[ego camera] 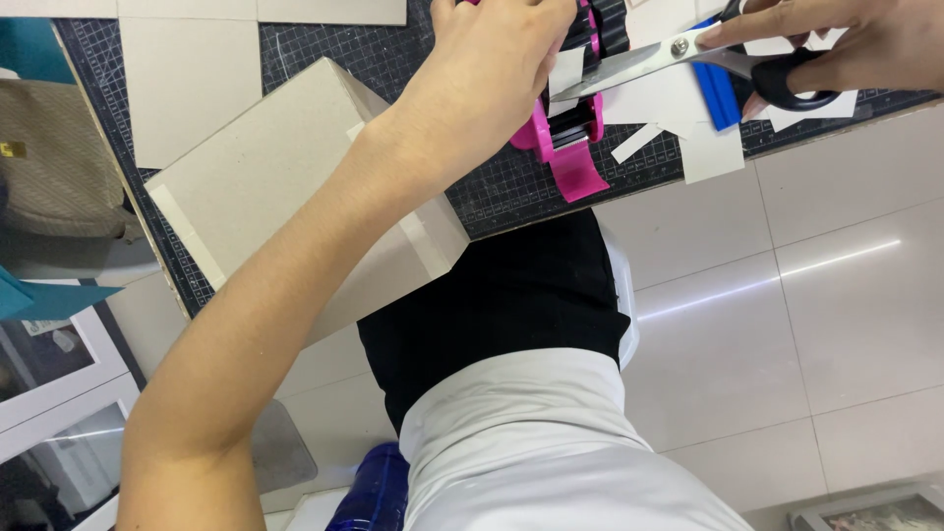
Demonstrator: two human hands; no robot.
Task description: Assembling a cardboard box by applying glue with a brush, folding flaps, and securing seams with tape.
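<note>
My left hand (497,49) reaches over the black cutting mat (413,54) and pinches a strip of white tape (565,74) pulled from a pink tape dispenser (568,147). My right hand (865,44) grips black-handled scissors (708,54), whose open blades point left at the tape strip. A grey cardboard box (265,167) lies on the mat under my left forearm, jutting over the table edge.
White paper scraps (708,147) and a blue tool (718,93) lie on the mat by the scissors. Grey board sheets (187,69) sit at the mat's far side. Below is a white tiled floor (816,324), my lap and a blue bottle (374,492).
</note>
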